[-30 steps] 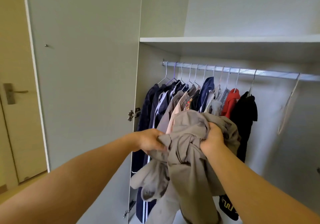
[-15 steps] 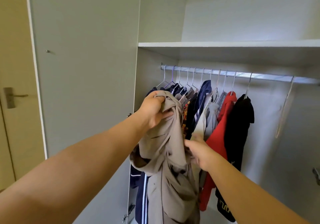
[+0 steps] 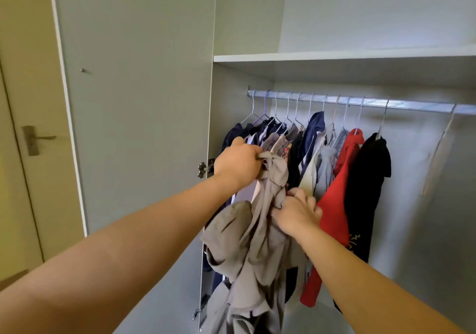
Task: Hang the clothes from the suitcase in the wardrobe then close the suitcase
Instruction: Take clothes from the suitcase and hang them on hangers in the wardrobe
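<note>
L hand (image 3: 238,163) is clamping the beige garment (image 3: 247,251) at its top. R hand (image 3: 296,213), below it, is gripping the fabric's mid part, w/ the red top (image 3: 340,204) just right.

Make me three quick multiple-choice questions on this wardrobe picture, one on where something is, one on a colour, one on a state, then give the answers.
1. Where does the empty hanger hang?
A. At the rail's right end, apart from the clothes
B. Between two dark jackets
C. On the door

2. What colour is the garment just left of the black top?
A. Green
B. Red
C. Yellow

3. How is the beige garment held?
A. On a hanger on the rail
B. Folded on the shelf
C. Bunched in both hands

Answers: 1 A, it hangs alone on the rail. 2 B, the red garment adjoins it. 3 C, the left hand grips its top, the right hand its middle.
</note>
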{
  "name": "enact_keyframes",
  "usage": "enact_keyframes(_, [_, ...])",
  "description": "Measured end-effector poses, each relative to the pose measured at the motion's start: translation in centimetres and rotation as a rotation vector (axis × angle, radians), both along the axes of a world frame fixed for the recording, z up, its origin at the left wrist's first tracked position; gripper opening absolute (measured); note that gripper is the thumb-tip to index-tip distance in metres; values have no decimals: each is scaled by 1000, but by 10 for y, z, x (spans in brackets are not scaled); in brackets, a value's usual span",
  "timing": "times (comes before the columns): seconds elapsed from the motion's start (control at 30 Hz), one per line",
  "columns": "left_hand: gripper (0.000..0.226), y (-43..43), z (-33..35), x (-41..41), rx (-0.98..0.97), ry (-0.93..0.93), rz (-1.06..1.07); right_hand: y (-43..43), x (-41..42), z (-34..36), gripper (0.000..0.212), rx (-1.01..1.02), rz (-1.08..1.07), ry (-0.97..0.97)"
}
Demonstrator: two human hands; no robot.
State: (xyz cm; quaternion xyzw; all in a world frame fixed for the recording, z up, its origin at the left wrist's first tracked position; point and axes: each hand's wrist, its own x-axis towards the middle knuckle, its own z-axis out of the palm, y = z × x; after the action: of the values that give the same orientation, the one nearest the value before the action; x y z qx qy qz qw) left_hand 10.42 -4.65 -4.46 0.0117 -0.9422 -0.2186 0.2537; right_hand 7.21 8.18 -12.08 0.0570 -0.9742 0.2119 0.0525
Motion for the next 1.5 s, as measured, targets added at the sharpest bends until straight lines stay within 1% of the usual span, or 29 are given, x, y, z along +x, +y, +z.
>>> enact_keyframes(0.03, [32, -3, 3, 1, 6, 6, 28, 0, 1, 0, 42, 54, 25, 47])
enact_keyframes(0.07, [32, -6, 7, 3, 44, 40, 34, 1, -1, -2, 41, 12, 70, 27])
enact_keyframes(0.1, [32, -7, 10, 3, 97, 56, 33, 2, -1, -5, 37, -169, 109, -45])
enact_keyframes(0.17, [30, -9, 16, 4, 286, 27, -1, 1, 0, -11, 28, -622, 156, -148])
enact_keyframes(0.2, [29, -8, 18, 6, 406, -7, -26, -1, 1, -11, 25, -757, 157, -183])
enact_keyframes(0.27, [27, -7, 17, 11, 685, -132, -75, -4, 1, -10, 21, -931, 167, -210])
enact_keyframes(0.33, [26, -6, 14, 10, 919, -274, -142, -6, -2, -4, 22, -1103, 164, -248])
enact_keyframes(0.4, [22, -7, 12, 7, 1040, -318, -175, -5, -6, 5, 24, -1262, 146, -294])
enact_keyframes(0.47, [19, -8, 14, 1, 1082, -265, -177, -3, -6, 12, 25, -1387, 165, -331])
enact_keyframes(0.53, [17, -7, 16, -3, 1168, -174, -203, -1, -7, 17, 30, -1482, 194, -351])
enact_keyframes(0.6, [21, -5, 19, -5, 1301, -102, -285, 1, -6, 19, 28, -1563, 213, -433])
enact_keyframes(0.63, [25, -2, 20, -6, 1355, -85, -336, 2, -4, 21, 27, -1587, 239, -506])
enact_keyframes(0.7, [32, 6, 20, -7, 1383, -103, -412, 3, -1, 25, 37, -1591, 329, -630])
enact_keyframes(0.73, [34, 10, 20, -7, 1379, -134, -433, 1, 1, 26, 41, -1581, 370, -659])
enact_keyframes(0.8, [39, 14, 22, -5, 1379, -181, -440, -3, 0, 23, 33, -1539, 403, -669])
enact_keyframes(0.87, [41, 5, 24, -7, 1417, -183, -401, -4, -7, 17, 37, -1502, 377, -580])
enact_keyframes(0.97, [38, -15, 24, -9, 1431, -155, -312, 0, -12, 20, 15, -1348, 294, -423])
enact_keyframes(1.0, [36, -22, 22, -9, 1409, -150, -290, 1, -13, 24, 14, -1323, 273, -384])
enact_keyframes(1.1, [33, -33, 18, -3, 1360, -146, -286, -1, -13, 33, 18, -1390, 202, -251])
enact_keyframes(1.17, [30, -34, 15, -1, 1330, -138, -308, -7, -9, 35, 19, -1324, 238, -223])
enact_keyframes(1.23, [29, -29, 15, 0, 1261, -116, -353, -17, -2, 33, 36, -1136, 339, -270])
enact_keyframes(1.27, [30, -27, 16, -1, 1223, -95, -378, -23, 2, 33, 36, -1034, 380, -302])
enact_keyframes(1.33, [32, -23, 19, -2, 1154, -33, -396, -31, 11, 36, 18, -905, 377, -312])
enact_keyframes(1.4, [35, -27, 18, -2, 1062, 9, -371, -32, 11, 40, 13, -937, 327, -265])
enact_keyframes(1.47, [45, -33, 14, 0, 914, -8, -374, -30, 9, 41, 13, -1010, 327, -190])
enact_keyframes(1.5, [44, -35, 12, 2, 859, -13, -366, -30, 8, 43, 13, -1006, 350, -151])
